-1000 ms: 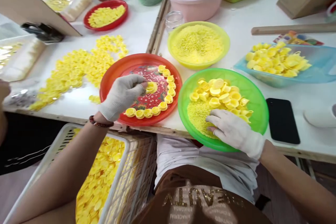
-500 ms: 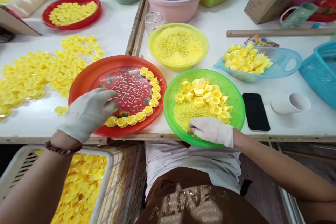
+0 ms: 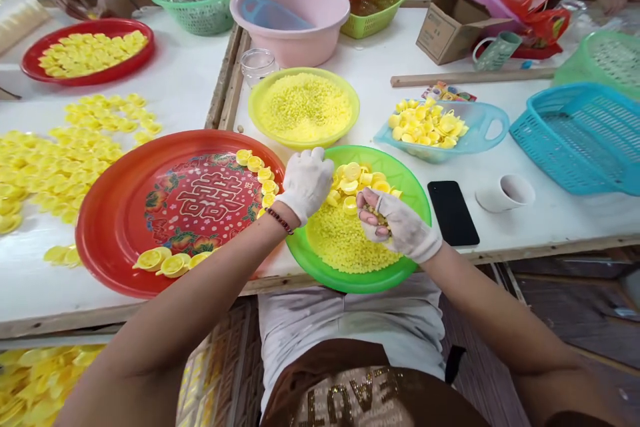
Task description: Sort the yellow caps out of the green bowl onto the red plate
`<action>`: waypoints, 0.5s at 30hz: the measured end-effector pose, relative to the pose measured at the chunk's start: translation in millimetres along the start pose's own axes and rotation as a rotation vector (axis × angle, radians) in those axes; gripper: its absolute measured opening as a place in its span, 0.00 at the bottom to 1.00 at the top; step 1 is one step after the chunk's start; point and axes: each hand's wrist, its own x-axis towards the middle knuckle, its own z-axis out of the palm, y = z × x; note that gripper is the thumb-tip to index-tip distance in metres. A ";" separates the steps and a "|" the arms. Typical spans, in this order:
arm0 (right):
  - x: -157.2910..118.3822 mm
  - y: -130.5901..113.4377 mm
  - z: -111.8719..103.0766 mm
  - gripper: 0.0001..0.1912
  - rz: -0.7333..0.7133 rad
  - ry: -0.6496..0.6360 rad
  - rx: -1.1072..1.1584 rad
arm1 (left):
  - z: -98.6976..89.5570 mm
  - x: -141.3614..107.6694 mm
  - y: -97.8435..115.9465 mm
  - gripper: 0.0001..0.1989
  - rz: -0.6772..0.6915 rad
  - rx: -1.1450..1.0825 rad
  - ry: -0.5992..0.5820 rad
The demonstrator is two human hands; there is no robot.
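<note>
Yellow caps (image 3: pixel 350 180) heap in the green plate (image 3: pixel 415 197), lower center, overhanging the table edge (image 3: pixel 550 243). Our left hand (image 3: pixel 305 183) bunches, grip unclear; right hand (image 3: pixel 397 227) curls around granules (image 3: pixel 345 240). A knock could spill the plate.

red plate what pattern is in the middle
A pale double-happiness character ringed by flowers, on the red plate, shows best in the head view.

And here's the round green plastic plate (image 3: pixel 320 267) dead ahead, the round red plastic tray (image 3: pixel 115 240) just to its left, the round yellow plastic bowl (image 3: pixel 255 113) behind it, the round pink plastic basin (image 3: pixel 320 40) further back, and a flat black smartphone (image 3: pixel 453 212) off to the right on the white table (image 3: pixel 550 220)!
</note>
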 end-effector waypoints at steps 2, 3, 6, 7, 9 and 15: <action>0.1 -1.0 0.9 0.22 -0.062 0.024 0.019 | -3.5 -11.5 -3.5 0.08 0.003 -0.013 0.005; 0.0 -1.8 2.8 0.21 -0.100 0.043 0.026 | -5.0 -18.9 -5.2 0.08 -0.009 -0.045 -0.001; 0.2 -6.2 13.8 0.22 -0.213 0.094 0.045 | -5.7 -42.6 -7.2 0.07 -0.093 -0.264 -0.075; 0.6 -8.0 18.7 0.23 -0.247 0.104 0.047 | -4.2 -49.5 -6.4 0.07 -0.128 -0.362 -0.114; 2.2 -11.1 29.3 0.23 -0.320 0.127 0.043 | 0.9 -60.2 -2.9 0.08 -0.194 -0.568 -0.188; 10.3 -6.6 46.3 0.20 -0.500 0.227 -0.010 | 15.8 -71.7 11.1 0.15 -0.347 -1.078 -0.315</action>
